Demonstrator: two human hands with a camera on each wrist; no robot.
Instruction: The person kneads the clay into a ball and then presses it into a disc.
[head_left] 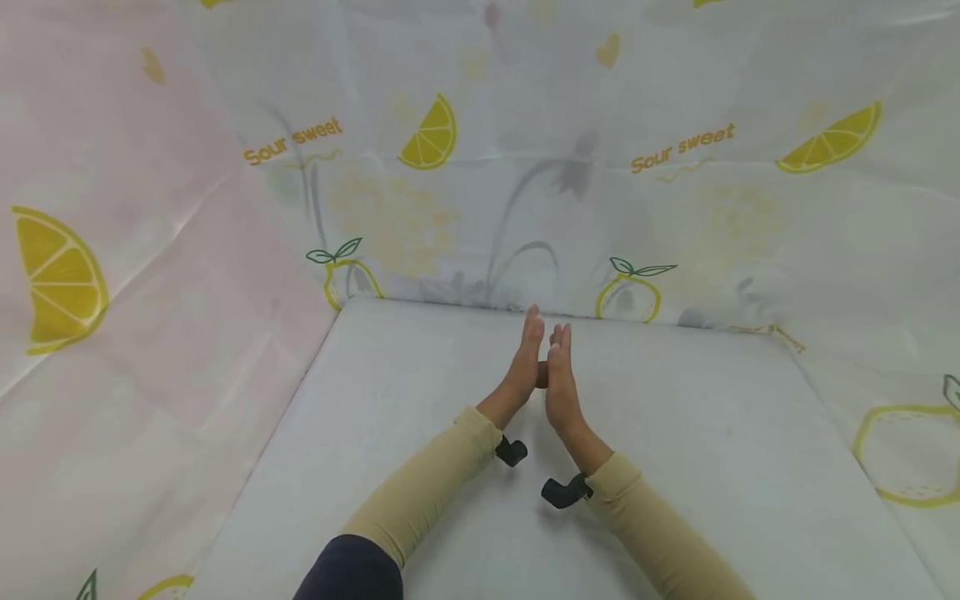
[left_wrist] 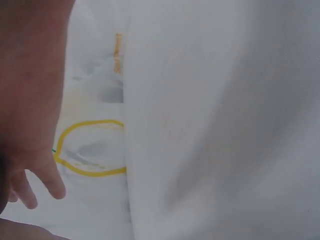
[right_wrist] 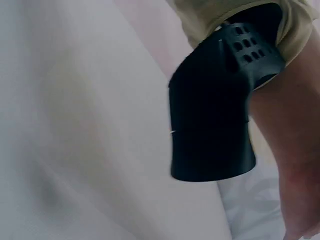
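Note:
In the head view my left hand (head_left: 522, 362) and right hand (head_left: 561, 385) face each other palm to palm, fingers straight and pointing away from me. Between the palms sits a small brown, rounded object (head_left: 542, 375), mostly covered by the hands; its kind I cannot tell. The left wrist view catches the right hand (left_wrist: 32, 110) with its fingers spread apart, and a bit of the left hand (left_wrist: 22, 231) at the bottom corner. At the right edge of the right wrist view appears the left hand (right_wrist: 302, 200), cut off by the frame.
Both hands are over a white tabletop (head_left: 697, 433). Behind it hangs a pale curtain (head_left: 525, 100) printed with lemons, with a pinkish side (head_left: 150, 275) on the left. Black wrist mounts (head_left: 566, 492) stick out below the beige sleeves (head_left: 427, 483).

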